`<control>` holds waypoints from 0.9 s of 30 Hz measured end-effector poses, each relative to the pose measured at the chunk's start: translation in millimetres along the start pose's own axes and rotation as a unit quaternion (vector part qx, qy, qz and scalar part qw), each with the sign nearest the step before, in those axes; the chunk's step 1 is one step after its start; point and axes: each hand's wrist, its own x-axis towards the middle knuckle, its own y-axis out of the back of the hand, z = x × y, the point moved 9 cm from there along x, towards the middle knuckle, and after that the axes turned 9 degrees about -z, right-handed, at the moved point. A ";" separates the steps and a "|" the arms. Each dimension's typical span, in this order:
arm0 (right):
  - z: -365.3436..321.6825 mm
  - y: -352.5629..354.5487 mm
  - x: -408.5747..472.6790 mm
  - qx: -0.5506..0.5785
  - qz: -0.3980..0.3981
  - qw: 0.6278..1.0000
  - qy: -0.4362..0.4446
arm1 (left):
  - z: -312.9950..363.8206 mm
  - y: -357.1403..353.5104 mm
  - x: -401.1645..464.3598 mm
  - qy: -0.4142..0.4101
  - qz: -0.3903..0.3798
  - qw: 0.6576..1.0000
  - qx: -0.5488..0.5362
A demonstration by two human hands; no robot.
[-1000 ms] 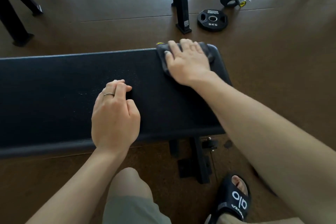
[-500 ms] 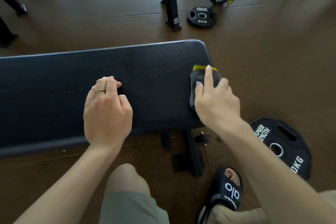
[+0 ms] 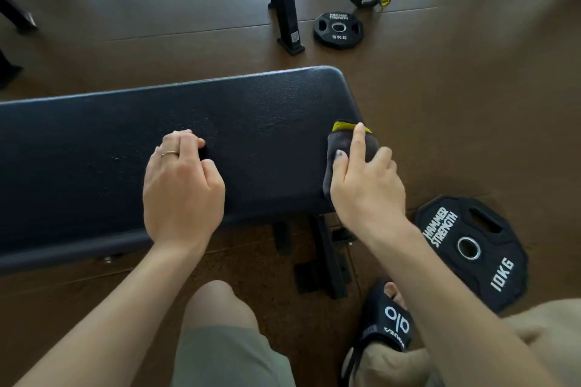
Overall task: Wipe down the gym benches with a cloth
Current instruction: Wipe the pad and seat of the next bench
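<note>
Right hand (image 3: 366, 188) pinching cloth (image 3: 345, 148) at surface (image 3: 251, 122) right end (left hand (image 3: 182, 188) curled, empty); should press flatter, overlap strokes.

Soft, dim daylight falls from about two o'clock, brightening the brown floor (image 3: 471, 88) there and leaving the eleven o'clock corner dark. The bench pad (image 3: 220, 122) shows faint sheen. Edges bow from wide-angle distortion; the rim looks slightly smeared.

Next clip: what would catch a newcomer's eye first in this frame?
Two bare hands on a dark padded bench: the right hand presses a grey, yellow-edged cloth over its right end, the left hand rests curled mid-pad. A 10KG plate lies on the floor beside the right wrist.
</note>
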 end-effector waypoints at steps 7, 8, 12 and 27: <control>-21.6 10.0 65.9 0.029 -0.038 0.999 -0.001 | -0.6 1.3 0.5 0.004 0.001 1.000 -0.003; -15.1 6.2 47.4 0.025 -0.037 0.999 0.004 | 0.1 2.0 0.1 0.001 0.003 1.000 -0.002; 9.6 -9.3 -24.6 0.040 -0.039 0.998 0.022 | 1.0 1.4 0.5 -0.003 -0.003 1.000 -0.001; -110.9 -48.1 -52.4 -0.127 -0.043 0.947 0.293 | -13.2 24.3 -2.3 -0.065 0.006 0.997 -0.041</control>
